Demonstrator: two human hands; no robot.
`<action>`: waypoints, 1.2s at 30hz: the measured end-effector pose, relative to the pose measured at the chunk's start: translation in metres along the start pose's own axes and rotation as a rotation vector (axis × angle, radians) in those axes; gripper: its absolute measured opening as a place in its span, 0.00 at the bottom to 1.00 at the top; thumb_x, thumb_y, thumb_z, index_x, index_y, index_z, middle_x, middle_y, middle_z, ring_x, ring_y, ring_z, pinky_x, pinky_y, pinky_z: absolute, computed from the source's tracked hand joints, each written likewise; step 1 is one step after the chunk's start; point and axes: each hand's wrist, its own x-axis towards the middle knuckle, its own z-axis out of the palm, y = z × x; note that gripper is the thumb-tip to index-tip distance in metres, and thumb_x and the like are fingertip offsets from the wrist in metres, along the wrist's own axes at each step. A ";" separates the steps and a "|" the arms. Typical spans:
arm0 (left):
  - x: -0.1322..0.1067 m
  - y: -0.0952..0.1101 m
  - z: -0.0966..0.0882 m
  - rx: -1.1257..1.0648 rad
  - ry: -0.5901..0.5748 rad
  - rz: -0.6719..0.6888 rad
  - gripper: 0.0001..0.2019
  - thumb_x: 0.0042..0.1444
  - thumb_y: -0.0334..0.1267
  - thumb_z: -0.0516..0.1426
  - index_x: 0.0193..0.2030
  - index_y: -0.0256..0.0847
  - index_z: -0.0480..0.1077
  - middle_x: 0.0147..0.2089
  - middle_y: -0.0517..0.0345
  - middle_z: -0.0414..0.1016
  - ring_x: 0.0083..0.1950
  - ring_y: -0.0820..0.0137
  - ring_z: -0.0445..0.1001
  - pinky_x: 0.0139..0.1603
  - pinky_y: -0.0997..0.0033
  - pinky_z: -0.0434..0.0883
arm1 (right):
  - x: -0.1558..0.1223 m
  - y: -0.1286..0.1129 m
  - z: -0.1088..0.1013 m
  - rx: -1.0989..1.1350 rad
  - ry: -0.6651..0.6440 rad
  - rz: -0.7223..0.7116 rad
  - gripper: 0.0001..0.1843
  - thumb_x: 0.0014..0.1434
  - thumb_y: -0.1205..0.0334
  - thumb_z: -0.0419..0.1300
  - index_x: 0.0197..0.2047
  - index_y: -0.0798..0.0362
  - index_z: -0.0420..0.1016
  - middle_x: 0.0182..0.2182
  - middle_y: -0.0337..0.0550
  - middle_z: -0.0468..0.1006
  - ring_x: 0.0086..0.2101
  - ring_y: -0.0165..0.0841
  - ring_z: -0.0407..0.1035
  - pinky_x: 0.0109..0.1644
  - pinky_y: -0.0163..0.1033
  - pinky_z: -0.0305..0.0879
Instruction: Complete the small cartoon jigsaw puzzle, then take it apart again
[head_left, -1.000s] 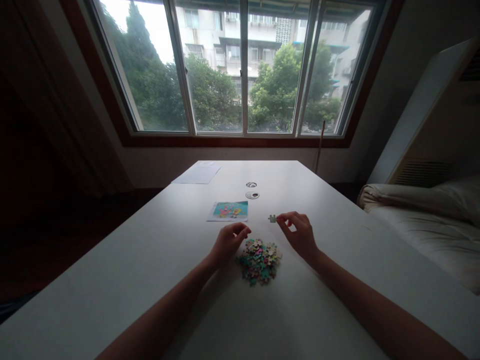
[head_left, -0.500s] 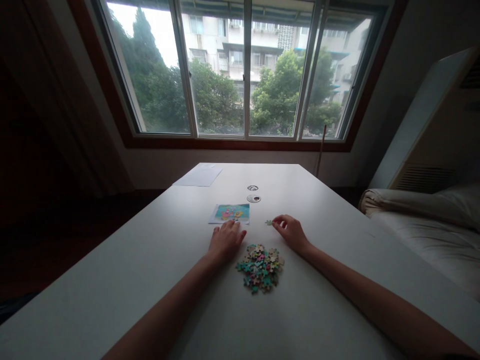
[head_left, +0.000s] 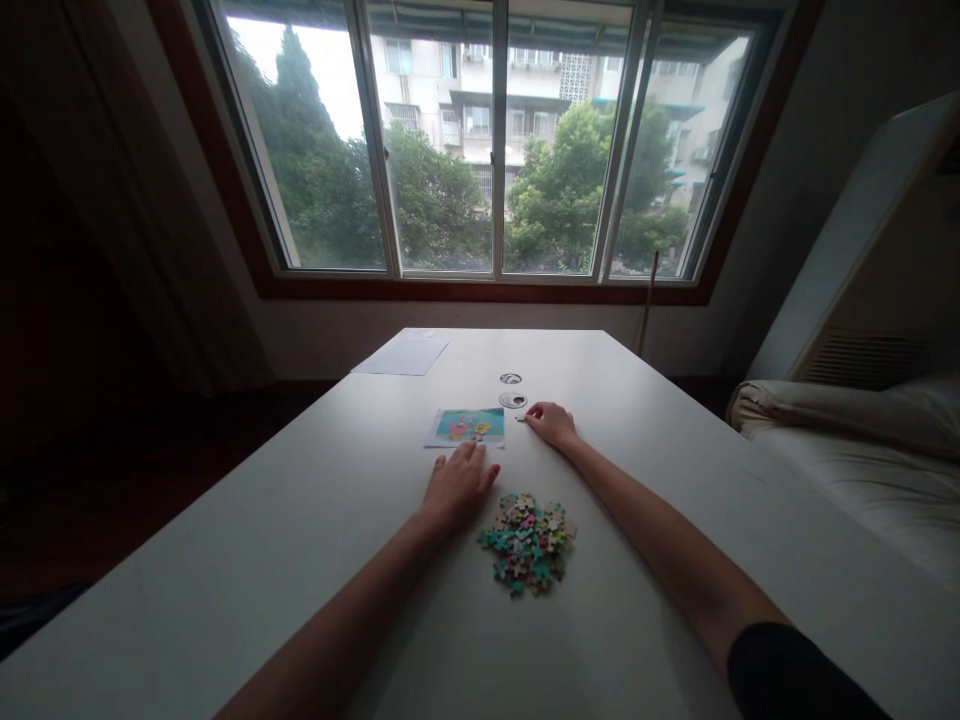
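Note:
My left hand (head_left: pixel 456 483) lies with its fingers spread on the white table, fingertips at the lower edge of a colourful cartoon picture sheet (head_left: pixel 471 426). Farther out, my right hand (head_left: pixel 551 423) pinches a small jigsaw puzzle piece (head_left: pixel 520 418) between thumb and fingers, just right of the sheet. A heap of jigsaw pieces (head_left: pixel 528 545), mostly teal, beige and pink, lies nearer to me, right of my left wrist.
Two round items (head_left: pixel 513 400) lie beyond my right hand on the white table (head_left: pixel 300 520). White paper (head_left: pixel 401 356) rests at the far left corner. A window (head_left: pixel 450 200) is behind, and a cushioned seat (head_left: pixel 847 440) stands at the right.
My right hand has moved forward and slightly left with the puzzle piece, towards the round items. My left hand stays nearly in place by the picture sheet; the view has shifted slightly.

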 end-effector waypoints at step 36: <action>-0.013 0.004 -0.005 -0.480 0.060 0.495 0.09 0.53 0.33 0.52 0.38 0.42 0.73 0.38 0.54 0.71 0.40 0.68 0.67 0.44 0.69 0.63 | -0.074 -0.005 -0.023 0.274 -0.060 -0.282 0.09 0.50 0.64 0.55 0.33 0.53 0.76 0.26 0.39 0.74 0.23 0.25 0.61 0.28 0.31 0.59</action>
